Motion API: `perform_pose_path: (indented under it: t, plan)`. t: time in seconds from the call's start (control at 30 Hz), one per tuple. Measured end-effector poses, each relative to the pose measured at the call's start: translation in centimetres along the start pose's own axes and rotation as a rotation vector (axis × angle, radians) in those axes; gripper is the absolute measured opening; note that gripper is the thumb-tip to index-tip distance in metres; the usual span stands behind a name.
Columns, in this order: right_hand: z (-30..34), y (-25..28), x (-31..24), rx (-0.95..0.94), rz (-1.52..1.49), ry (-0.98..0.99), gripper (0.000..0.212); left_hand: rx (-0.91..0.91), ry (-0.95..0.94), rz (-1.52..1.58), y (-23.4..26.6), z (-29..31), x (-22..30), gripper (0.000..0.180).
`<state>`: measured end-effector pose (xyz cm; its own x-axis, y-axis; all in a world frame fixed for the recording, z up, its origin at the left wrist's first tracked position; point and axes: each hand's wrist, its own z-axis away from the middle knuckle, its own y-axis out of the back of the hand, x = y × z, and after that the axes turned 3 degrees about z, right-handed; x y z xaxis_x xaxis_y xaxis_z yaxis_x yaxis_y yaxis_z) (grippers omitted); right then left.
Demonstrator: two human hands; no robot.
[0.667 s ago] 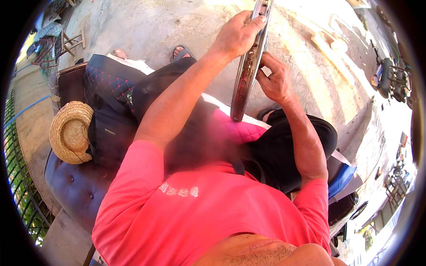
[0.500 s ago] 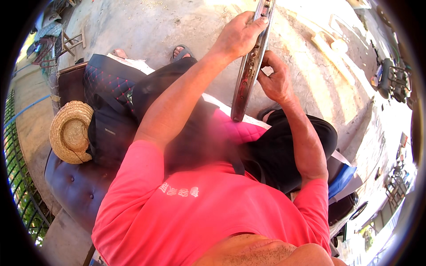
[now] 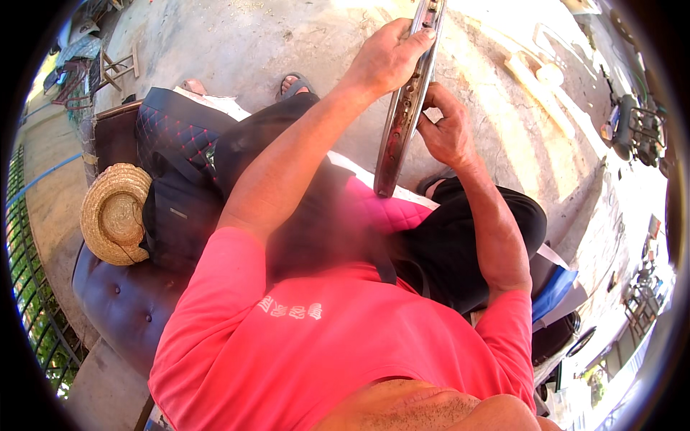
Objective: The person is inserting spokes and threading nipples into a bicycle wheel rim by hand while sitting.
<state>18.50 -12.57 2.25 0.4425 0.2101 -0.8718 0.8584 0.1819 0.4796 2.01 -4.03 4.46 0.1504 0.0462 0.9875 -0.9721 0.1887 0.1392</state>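
Gripping a tilted metal rim with the left hand, closed around it above pink quilted fabric. Holding the right hand half-curled at the rim's right edge, with fingertips hidden; cannot tell if grasping anything.

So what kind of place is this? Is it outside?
It looks like an outdoor yard, though I can't be sure. There's a rough, bare floor with bright sunlight on part of it, and at the left edge a dark fence with green leaves showing through.
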Motion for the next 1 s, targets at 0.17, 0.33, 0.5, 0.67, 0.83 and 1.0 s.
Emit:
perform_pose_path:
  t: [0.17, 0.33, 0.5, 0.67, 0.83, 1.0]
  plan:
    - [-0.13, 0.18, 0.45, -0.017, 0.068, 0.079, 0.031, 0.006, -0.02, -0.03, 0.24, -0.3, -0.29, 0.051]
    - [-0.02, -0.08, 0.08, -0.007, -0.029, 0.022, 0.031, 0.004, -0.005, -0.014, 0.28, -0.19, -0.1, 0.051]
    - [-0.13, -0.02, 0.03, 0.007, 0.002, 0.013, 0.031, -0.011, 0.012, -0.019, 0.05, 0.01, 0.15, 0.052]
    - [-0.19, 0.1, 0.29, -0.006, 0.029, 0.085, 0.029, 0.012, -0.026, -0.018, 0.21, -0.23, -0.21, 0.053]
    - [-0.08, -0.11, 0.2, -0.002, -0.022, 0.041, 0.031, 0.003, -0.011, -0.034, 0.3, -0.3, -0.31, 0.053]
    - [-0.17, -0.07, 0.24, 0.006, -0.005, 0.022, 0.032, -0.012, 0.002, -0.037, 0.17, -0.05, -0.02, 0.053]
